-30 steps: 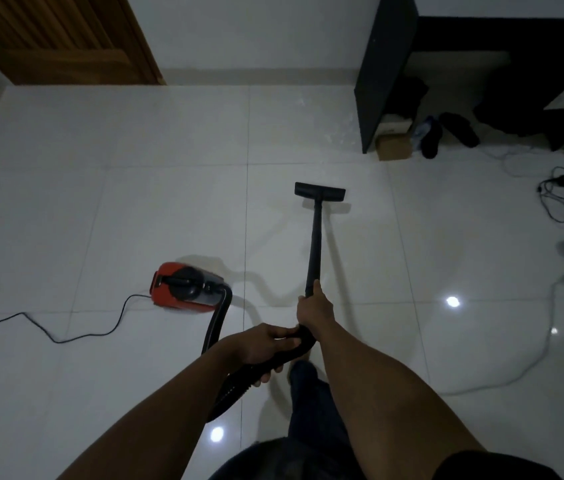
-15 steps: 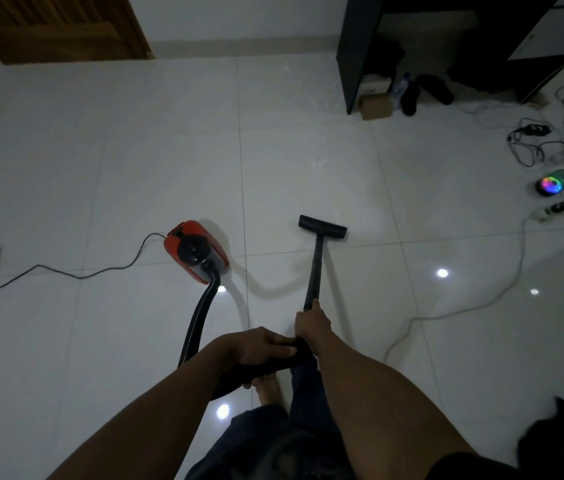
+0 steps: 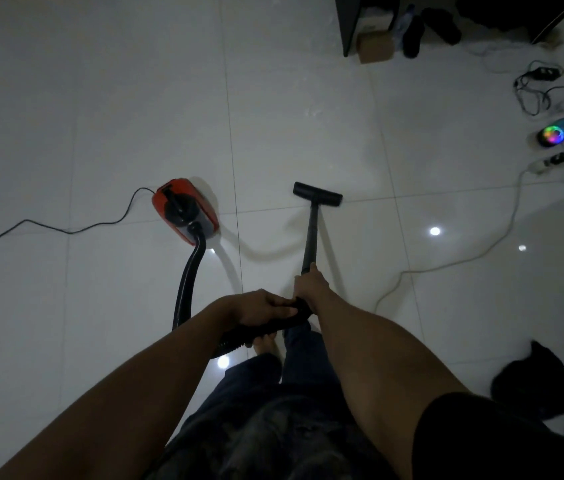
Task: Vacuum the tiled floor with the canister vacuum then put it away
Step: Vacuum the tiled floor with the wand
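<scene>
A red and black canister vacuum (image 3: 185, 209) sits on the white tiled floor (image 3: 100, 116), left of centre. Its black hose (image 3: 187, 282) curves from the canister back to my hands. My left hand (image 3: 260, 308) grips the hose end at the handle. My right hand (image 3: 310, 284) grips the black wand (image 3: 311, 233) just ahead of it. The wand runs forward to the flat black floor nozzle (image 3: 317, 194), which rests on the tiles near a grout line.
The vacuum's black power cord (image 3: 48, 228) trails left across the floor. A white cable (image 3: 481, 251) snakes at the right. Tangled cables (image 3: 540, 88), a glowing rainbow device (image 3: 552, 133), a black cabinet (image 3: 346, 26), a cardboard box (image 3: 376, 46) and shoes (image 3: 414, 36) lie far right. A dark object (image 3: 533, 382) sits lower right.
The view has tilted down and the nozzle has been drawn back toward me. The canister has rolled closer and turned its hose end toward me. Both hands keep their grips.
</scene>
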